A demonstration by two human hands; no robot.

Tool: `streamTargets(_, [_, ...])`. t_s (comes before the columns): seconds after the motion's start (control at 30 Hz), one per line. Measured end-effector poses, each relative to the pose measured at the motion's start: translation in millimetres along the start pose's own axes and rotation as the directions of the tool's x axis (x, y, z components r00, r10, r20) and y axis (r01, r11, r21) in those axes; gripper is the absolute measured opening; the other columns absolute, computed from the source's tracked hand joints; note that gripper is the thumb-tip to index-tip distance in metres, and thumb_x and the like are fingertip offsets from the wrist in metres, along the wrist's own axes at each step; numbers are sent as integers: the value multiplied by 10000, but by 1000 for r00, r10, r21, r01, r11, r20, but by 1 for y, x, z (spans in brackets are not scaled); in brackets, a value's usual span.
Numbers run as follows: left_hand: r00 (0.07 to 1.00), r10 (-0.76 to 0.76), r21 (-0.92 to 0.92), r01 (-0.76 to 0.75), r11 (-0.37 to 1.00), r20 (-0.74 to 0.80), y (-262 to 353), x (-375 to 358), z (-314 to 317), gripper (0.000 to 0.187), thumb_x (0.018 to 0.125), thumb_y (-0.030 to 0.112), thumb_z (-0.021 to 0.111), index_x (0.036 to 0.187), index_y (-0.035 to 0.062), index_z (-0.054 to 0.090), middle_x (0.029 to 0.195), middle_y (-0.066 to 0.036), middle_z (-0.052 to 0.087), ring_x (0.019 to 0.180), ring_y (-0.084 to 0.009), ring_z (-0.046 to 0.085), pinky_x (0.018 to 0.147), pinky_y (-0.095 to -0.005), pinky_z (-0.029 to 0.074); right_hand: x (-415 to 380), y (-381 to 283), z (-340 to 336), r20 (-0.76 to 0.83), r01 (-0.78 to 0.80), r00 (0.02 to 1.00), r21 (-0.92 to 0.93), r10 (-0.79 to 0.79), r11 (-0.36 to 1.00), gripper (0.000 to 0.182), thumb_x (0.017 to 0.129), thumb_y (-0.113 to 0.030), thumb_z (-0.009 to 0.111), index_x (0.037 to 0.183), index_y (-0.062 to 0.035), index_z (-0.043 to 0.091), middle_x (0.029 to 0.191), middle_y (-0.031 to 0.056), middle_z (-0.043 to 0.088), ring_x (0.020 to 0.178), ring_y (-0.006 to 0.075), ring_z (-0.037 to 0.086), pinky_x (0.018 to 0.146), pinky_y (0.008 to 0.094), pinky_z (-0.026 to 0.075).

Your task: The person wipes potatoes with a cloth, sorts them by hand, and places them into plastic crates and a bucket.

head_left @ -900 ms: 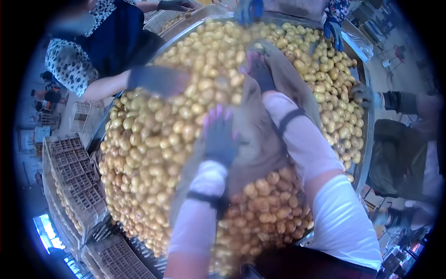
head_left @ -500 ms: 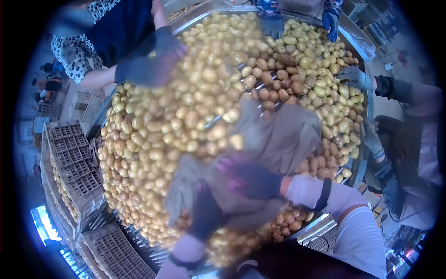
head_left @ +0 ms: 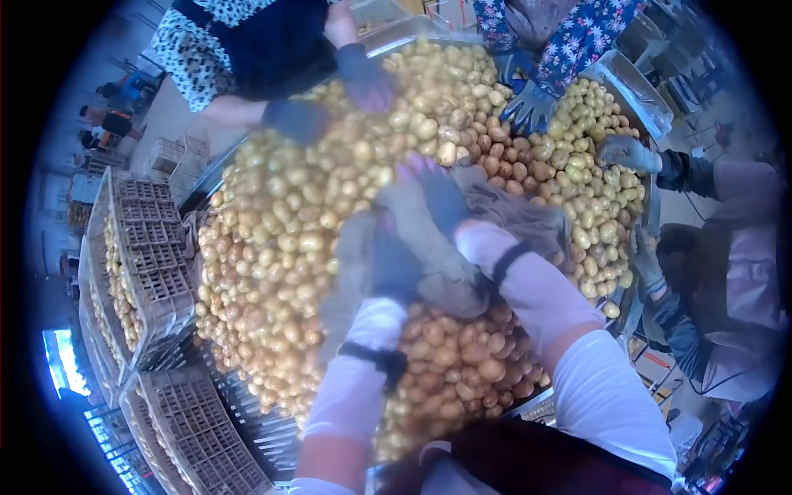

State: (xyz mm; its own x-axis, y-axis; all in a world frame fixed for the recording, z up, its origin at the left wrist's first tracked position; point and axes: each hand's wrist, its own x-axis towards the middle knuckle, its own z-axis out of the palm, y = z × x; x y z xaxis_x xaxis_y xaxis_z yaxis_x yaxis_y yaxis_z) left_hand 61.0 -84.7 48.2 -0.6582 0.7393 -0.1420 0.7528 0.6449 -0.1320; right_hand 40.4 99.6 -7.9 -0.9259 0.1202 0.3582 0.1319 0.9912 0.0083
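Observation:
A grey-brown cloth [head_left: 450, 280] lies bunched over a large heap of potatoes [head_left: 285, 239]. My left hand [head_left: 396, 262], in a dark glove, presses on the left part of the cloth; its fingers are smeared by motion. Farther forward, my right hand [head_left: 439, 196] rests on the cloth's upper edge in a dark glove with pink fingertips. Its fingers look stretched out, though blurred. Under and around the cloth are wet potatoes, browner near me and in the middle, yellower elsewhere. Part of the cloth trails off to the right.
Across the heap, a person's gloved hands [head_left: 297, 120] move over potatoes at upper left. Another person's blue glove [head_left: 530, 109] touches the heap at the top. At the right, a grey glove [head_left: 631, 153] belongs to a third person. Plastic crates [head_left: 153, 239] stand at left beside metal slats [head_left: 256, 429].
Both my hands have moved forward, away from me, with the cloth beneath them, uncovering brown potatoes near me. The person at the top has reached farther into the heap.

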Motion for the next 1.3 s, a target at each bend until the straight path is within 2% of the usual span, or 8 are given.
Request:
streamTargets(0.13, [983,-61,-316,115,942,176,-20,-85,-52,457,911,272,615,1312,56,576,1227,-187,597,1166,-388,561,999,-527,424,-81,7,-27,202,-213,976,843,76,494,390,941,-219,542,1313,-139,627,1280,96,645,1203,291,588,1035,407,438])
streamTargets(0.27, [963,-105,-503,-36,864,-248,-71,-146,-72,518,845,240,697,1330,99,579,1074,-143,666,982,-365,637,864,-473,499,-92,48,-160,394,-45,918,235,-52,971,364,904,-328,639,1179,-97,695,1112,116,713,1092,308,647,928,394,498])
streamTargets(0.6, [783,-142,-191,30,981,-605,-115,-275,-201,267,727,191,812,963,133,701,788,-71,662,685,-272,647,608,-378,481,-151,73,-353,-82,-23,993,532,79,846,378,875,-287,734,1187,-79,690,977,124,701,991,292,656,869,390,500])
streamTargets(0.73, [947,-28,-78,3,997,-319,-96,-376,-136,421,701,443,846,947,132,704,782,-60,671,663,-257,645,589,-386,478,-247,36,-377,-67,143,988,112,-136,983,459,842,-154,775,1283,-117,656,921,111,665,837,265,647,727,408,513])
streamTargets(0.8, [1000,-24,-389,29,921,18,-74,-417,-78,443,722,474,824,988,139,711,787,-73,683,652,-270,644,614,-418,488,-292,17,-344,122,-5,991,447,-55,894,524,857,-162,738,1352,-82,587,1056,120,634,914,280,627,795,442,496])
streamTargets(0.87, [996,84,-620,-54,782,19,-41,-416,-96,433,771,423,800,1072,131,691,883,-81,705,737,-282,669,670,-440,506,-341,6,-290,161,205,948,355,-276,912,602,878,-227,700,1413,-33,502,1220,158,573,1075,317,585,955,486,452])
streamTargets(1.1, [996,18,-524,-60,850,-85,-6,-336,-41,835,733,330,793,1459,98,451,1540,-174,375,1388,-493,336,1159,-629,222,-337,-58,-222,268,-271,951,469,157,841,839,799,-505,693,1431,-12,442,1403,216,452,1348,413,382,1156,568,233])
streamTargets(1.3, [1000,2,-343,-7,939,-15,5,-266,-40,792,833,507,728,1488,161,447,1547,-144,406,1418,-527,316,1135,-665,266,-285,15,-158,544,-401,810,241,218,884,903,763,-481,703,1481,-36,383,1507,273,348,1428,447,293,1168,611,197])
